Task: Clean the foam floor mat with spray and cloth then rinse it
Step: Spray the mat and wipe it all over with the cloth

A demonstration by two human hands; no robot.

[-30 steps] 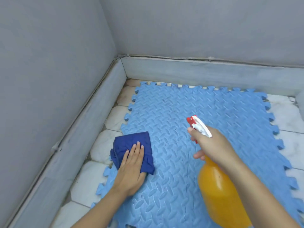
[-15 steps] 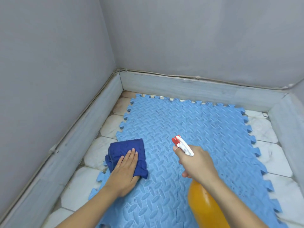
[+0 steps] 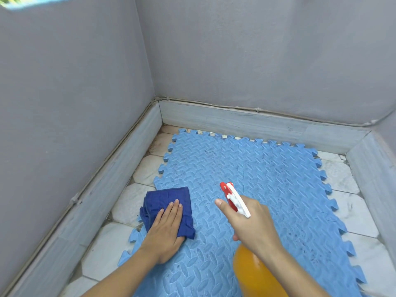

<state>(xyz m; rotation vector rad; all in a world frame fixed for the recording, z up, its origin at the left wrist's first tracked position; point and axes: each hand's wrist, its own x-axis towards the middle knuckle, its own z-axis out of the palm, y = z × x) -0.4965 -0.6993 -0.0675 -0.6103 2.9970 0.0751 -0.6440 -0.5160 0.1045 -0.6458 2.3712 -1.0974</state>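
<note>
A light blue foam mat with puzzle-tooth edges and dark specks lies on the tiled floor. My left hand lies flat, fingers together, on a folded dark blue cloth at the mat's left edge. My right hand grips the neck of an orange spray bottle. Its red and white trigger head points away from me over the mat's middle. Much of the bottle is hidden behind my wrist and forearm.
White marble floor tiles show left and right of the mat. Grey walls with a pale stone skirting close in the corner at left, far side and right.
The view has tilted up, so more wall shows and the mat sits lower. My hands, the cloth and the bottle keep much the same pose relative to the mat.
</note>
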